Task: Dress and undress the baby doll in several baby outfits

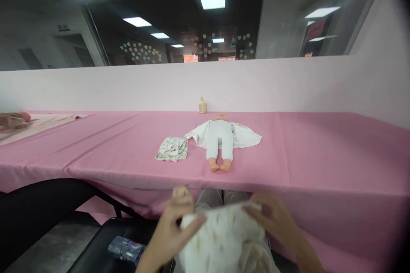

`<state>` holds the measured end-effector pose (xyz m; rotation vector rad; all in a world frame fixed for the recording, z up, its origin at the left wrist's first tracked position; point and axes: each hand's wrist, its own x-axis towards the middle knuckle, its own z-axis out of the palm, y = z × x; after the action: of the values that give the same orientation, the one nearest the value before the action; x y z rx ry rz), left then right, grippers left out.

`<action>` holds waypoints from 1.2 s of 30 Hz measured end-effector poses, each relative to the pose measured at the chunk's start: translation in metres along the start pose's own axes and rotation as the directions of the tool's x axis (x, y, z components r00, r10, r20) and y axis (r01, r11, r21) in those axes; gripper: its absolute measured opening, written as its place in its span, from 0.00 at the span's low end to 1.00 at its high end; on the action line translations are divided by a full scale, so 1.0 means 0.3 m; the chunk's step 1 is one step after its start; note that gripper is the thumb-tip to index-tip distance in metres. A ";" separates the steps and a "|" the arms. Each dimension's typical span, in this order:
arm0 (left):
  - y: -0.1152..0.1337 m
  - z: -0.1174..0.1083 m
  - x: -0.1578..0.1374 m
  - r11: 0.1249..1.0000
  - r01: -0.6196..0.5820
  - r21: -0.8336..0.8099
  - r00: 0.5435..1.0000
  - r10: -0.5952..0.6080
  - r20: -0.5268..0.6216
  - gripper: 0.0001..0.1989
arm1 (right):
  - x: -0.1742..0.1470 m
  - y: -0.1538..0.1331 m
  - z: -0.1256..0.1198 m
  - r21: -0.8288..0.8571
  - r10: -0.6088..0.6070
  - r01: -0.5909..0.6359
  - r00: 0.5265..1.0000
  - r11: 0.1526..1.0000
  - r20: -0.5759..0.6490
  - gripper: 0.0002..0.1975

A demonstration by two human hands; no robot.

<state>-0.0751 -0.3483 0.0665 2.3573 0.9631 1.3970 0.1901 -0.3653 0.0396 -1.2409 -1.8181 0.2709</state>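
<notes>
Low in front of me, over my lap, is a white cloth with a faint print, perhaps baby clothing; motion blur hides its kind. My left hand grips its left upper edge with thumb and curled fingers. On the other side, my right hand is closed on the upper right corner, its fingers smeared. Beyond them a baby doll lies on its back on the table, feet towards me, in white trousers. An open white top spreads out under it. Left of the doll sits a folded printed cloth.
A pink cloth covers the table. A pump bottle stands by the white wall behind the doll. Another doll lies at far left. Beside me is a black chair with a dark blue packet on its seat.
</notes>
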 end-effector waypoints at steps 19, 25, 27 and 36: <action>-0.011 -0.026 0.157 0.981 0.136 0.136 0.946 -0.088 -0.313 0.06 | 0.110 -0.178 -0.059 0.092 -0.125 0.186 0.882 0.978 -0.454 0.09; -0.029 0.122 0.144 0.892 0.279 -0.355 0.939 -0.177 0.294 0.24 | 0.174 -0.183 0.026 0.415 0.055 -0.024 0.996 0.910 -0.063 0.12; -0.015 0.149 0.118 0.794 0.339 -0.504 0.929 -0.199 0.312 0.16 | 0.172 -0.190 0.039 0.388 0.031 -0.007 0.998 0.922 -0.055 0.12; -0.081 0.010 0.124 0.676 0.271 -0.686 0.961 -0.147 0.235 0.24 | 0.190 -0.066 0.008 0.336 0.006 -0.061 0.987 0.940 0.161 0.23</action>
<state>-0.0704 -0.3057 0.0783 1.6681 0.4801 1.1714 0.1699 -0.3265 0.0812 -1.0289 -1.7892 0.6903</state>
